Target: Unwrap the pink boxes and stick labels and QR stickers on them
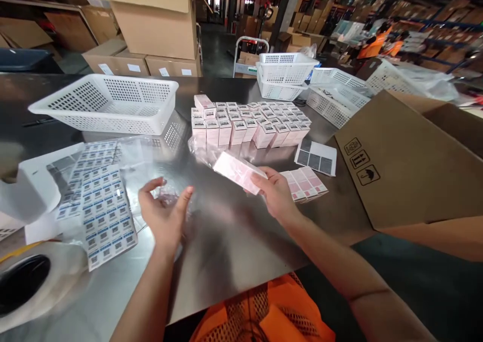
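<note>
One pale roll point(66, 267) lies toward the near left corner of the bench point(222, 231). Back from the near edge, a pink carton point(237, 171) could tip loose if my one-ended grip slackened: my right hand point(278, 193) pinches one end, while my left hand point(162, 219) spreads thumb and fingers wide, crumpled film point(168, 195) between or behind them, contact unclear.

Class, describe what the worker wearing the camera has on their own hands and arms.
The left hand and right hand are bare, with no gloves, rings or watches to be seen. Both forearms are uncovered, with no sleeves in view. Below them shows an orange garment with mesh panels.
</note>
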`<action>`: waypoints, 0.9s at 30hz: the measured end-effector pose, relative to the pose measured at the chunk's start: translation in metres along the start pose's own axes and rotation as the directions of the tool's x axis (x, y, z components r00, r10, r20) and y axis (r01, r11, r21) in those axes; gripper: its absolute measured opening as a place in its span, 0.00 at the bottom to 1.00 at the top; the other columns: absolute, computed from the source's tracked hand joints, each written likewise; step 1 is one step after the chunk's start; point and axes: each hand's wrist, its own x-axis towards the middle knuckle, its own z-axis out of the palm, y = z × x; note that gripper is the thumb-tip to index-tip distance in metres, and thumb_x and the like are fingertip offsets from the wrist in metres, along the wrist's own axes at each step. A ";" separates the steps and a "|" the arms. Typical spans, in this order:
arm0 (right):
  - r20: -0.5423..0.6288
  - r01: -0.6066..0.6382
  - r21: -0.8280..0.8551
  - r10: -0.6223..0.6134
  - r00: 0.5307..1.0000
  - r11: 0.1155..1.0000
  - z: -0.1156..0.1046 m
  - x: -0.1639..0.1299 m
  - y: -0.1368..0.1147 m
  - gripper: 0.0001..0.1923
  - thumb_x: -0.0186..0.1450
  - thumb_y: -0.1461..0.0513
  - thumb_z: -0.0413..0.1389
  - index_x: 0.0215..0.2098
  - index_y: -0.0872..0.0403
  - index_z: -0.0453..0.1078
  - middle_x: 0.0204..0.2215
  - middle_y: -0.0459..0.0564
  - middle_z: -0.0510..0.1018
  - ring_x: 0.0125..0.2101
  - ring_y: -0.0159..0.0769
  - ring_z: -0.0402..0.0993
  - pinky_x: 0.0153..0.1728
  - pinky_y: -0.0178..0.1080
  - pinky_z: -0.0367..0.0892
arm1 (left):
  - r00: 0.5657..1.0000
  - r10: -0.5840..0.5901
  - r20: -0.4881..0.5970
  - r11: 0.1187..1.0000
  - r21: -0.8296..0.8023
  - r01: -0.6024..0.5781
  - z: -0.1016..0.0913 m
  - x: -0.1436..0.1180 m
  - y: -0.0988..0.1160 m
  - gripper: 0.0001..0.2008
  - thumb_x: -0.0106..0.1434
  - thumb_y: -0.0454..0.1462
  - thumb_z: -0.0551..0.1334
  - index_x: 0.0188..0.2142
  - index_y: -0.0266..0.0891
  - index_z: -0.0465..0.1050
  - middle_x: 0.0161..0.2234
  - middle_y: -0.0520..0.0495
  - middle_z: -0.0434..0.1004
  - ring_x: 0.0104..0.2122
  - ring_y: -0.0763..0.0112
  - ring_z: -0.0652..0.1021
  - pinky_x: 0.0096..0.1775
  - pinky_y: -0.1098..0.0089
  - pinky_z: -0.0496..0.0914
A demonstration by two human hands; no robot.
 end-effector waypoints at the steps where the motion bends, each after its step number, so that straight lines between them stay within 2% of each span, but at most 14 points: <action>1: -0.040 0.006 0.035 -0.005 0.999 0.999 0.010 -0.001 0.007 0.23 0.48 0.48 0.70 0.33 0.51 0.70 0.28 0.44 0.77 0.28 0.34 0.73 0.29 0.39 0.69 | 0.994 0.105 0.010 0.990 0.089 -0.105 0.003 -0.006 -0.003 0.21 0.49 0.41 0.76 0.41 0.46 0.73 0.31 0.55 0.74 0.26 0.70 0.70 0.32 0.68 0.65; 2: -0.076 0.011 0.069 -0.005 0.997 0.998 0.019 -0.004 0.014 0.24 0.47 0.49 0.70 0.34 0.50 0.68 0.30 0.43 0.78 0.29 0.35 0.73 0.31 0.39 0.70 | 0.977 0.199 0.070 0.964 0.165 -0.208 0.008 -0.013 -0.005 0.20 0.48 0.41 0.76 0.39 0.46 0.75 0.31 0.54 0.75 0.27 0.68 0.71 0.33 0.67 0.65; 3: -0.105 0.013 0.102 -0.002 0.995 0.995 0.029 -0.008 0.021 0.25 0.47 0.49 0.70 0.35 0.50 0.66 0.31 0.43 0.78 0.31 0.35 0.74 0.33 0.39 0.71 | 0.954 0.241 0.178 0.938 0.209 -0.276 0.013 -0.020 -0.007 0.18 0.49 0.42 0.76 0.39 0.46 0.76 0.31 0.52 0.76 0.28 0.66 0.73 0.33 0.66 0.66; 5: -0.137 0.010 0.166 0.013 0.990 0.986 0.046 -0.016 0.033 0.26 0.48 0.50 0.71 0.36 0.49 0.65 0.32 0.44 0.78 0.33 0.35 0.75 0.36 0.39 0.71 | 0.924 0.254 0.287 0.912 0.246 -0.327 0.022 -0.029 -0.011 0.15 0.51 0.43 0.75 0.38 0.46 0.78 0.32 0.49 0.78 0.30 0.62 0.75 0.34 0.65 0.66; 8: -0.146 -0.016 0.241 0.053 0.988 0.970 0.060 -0.024 0.043 0.26 0.49 0.50 0.70 0.37 0.50 0.65 0.34 0.45 0.78 0.35 0.36 0.76 0.39 0.41 0.72 | 0.911 0.283 0.300 0.877 0.303 -0.372 0.027 -0.031 -0.011 0.07 0.59 0.42 0.70 0.37 0.46 0.80 0.29 0.47 0.77 0.28 0.62 0.75 0.32 0.66 0.64; 11: -0.127 -0.056 0.255 0.091 0.988 0.965 0.057 -0.021 0.046 0.25 0.51 0.47 0.68 0.37 0.51 0.65 0.32 0.45 0.78 0.34 0.37 0.76 0.37 0.41 0.72 | 0.879 0.312 0.362 0.843 0.322 -0.432 0.022 -0.022 -0.007 0.03 0.61 0.39 0.66 0.34 0.46 0.81 0.27 0.47 0.75 0.27 0.63 0.73 0.31 0.67 0.62; 15: -0.073 -0.094 0.204 0.111 0.991 0.974 0.038 -0.012 0.043 0.24 0.51 0.44 0.65 0.32 0.51 0.65 0.25 0.44 0.76 0.29 0.38 0.75 0.31 0.41 0.71 | 0.839 0.359 0.408 0.790 0.347 -0.506 0.006 -0.005 -0.003 0.01 0.55 0.36 0.70 0.28 0.44 0.81 0.25 0.47 0.75 0.25 0.66 0.71 0.31 0.68 0.59; 18: -0.021 -0.110 0.129 0.114 0.993 0.985 0.012 -0.007 0.035 0.24 0.51 0.44 0.65 0.27 0.51 0.63 0.23 0.42 0.74 0.25 0.35 0.72 0.26 0.38 0.68 | 0.848 0.421 0.322 0.753 0.397 -0.524 -0.009 0.008 0.001 0.03 0.53 0.33 0.71 0.27 0.42 0.80 0.26 0.48 0.75 0.26 0.67 0.70 0.31 0.69 0.59; 20: 0.028 -0.115 0.067 0.114 0.993 0.991 -0.013 -0.001 0.022 0.23 0.49 0.45 0.67 0.27 0.51 0.65 0.22 0.41 0.73 0.23 0.32 0.70 0.25 0.36 0.66 | 0.847 0.504 0.168 0.725 0.450 -0.521 -0.019 0.016 0.005 0.03 0.55 0.33 0.68 0.27 0.43 0.78 0.27 0.50 0.73 0.29 0.67 0.72 0.34 0.67 0.61; 23: 0.149 -0.117 -0.076 0.128 0.981 0.990 -0.057 0.020 -0.009 0.22 0.43 0.55 0.74 0.31 0.53 0.71 0.25 0.41 0.75 0.25 0.32 0.71 0.27 0.35 0.66 | 0.762 0.639 -0.104 0.686 0.524 -0.504 -0.031 0.025 0.011 0.06 0.55 0.31 0.63 0.26 0.44 0.73 0.36 0.51 0.75 0.40 0.63 0.76 0.43 0.63 0.67; 24: 0.232 -0.102 -0.165 0.139 0.963 0.981 -0.070 0.031 -0.020 0.24 0.41 0.59 0.75 0.34 0.53 0.73 0.28 0.42 0.77 0.28 0.34 0.73 0.30 0.36 0.67 | 0.755 0.642 -0.133 0.683 0.547 -0.485 -0.033 0.026 0.011 0.06 0.54 0.30 0.62 0.25 0.43 0.71 0.40 0.52 0.76 0.44 0.62 0.77 0.45 0.62 0.68; 25: 0.395 -0.032 -0.324 0.166 0.904 0.945 -0.081 0.043 -0.031 0.25 0.44 0.61 0.74 0.39 0.52 0.74 0.34 0.44 0.79 0.34 0.36 0.76 0.35 0.37 0.69 | 0.784 0.608 -0.127 0.692 0.568 -0.445 -0.034 0.027 0.011 0.06 0.53 0.30 0.61 0.26 0.43 0.71 0.43 0.53 0.77 0.46 0.62 0.77 0.45 0.61 0.70; 26: 0.553 0.078 -0.457 0.214 0.805 0.886 -0.089 0.057 -0.040 0.27 0.45 0.62 0.73 0.43 0.51 0.75 0.41 0.46 0.80 0.42 0.40 0.76 0.41 0.39 0.70 | 0.833 0.544 -0.103 0.700 0.604 -0.382 -0.034 0.027 0.010 0.05 0.53 0.31 0.61 0.27 0.43 0.72 0.43 0.53 0.78 0.44 0.62 0.78 0.44 0.62 0.71; 27: 0.675 0.200 -0.540 0.278 0.683 0.817 -0.093 0.070 -0.046 0.28 0.46 0.63 0.73 0.45 0.51 0.75 0.46 0.48 0.80 0.51 0.44 0.73 0.49 0.42 0.67 | 0.886 0.458 -0.072 0.698 0.647 -0.308 -0.032 0.026 0.008 0.05 0.52 0.33 0.61 0.28 0.43 0.74 0.40 0.53 0.79 0.40 0.64 0.79 0.41 0.63 0.72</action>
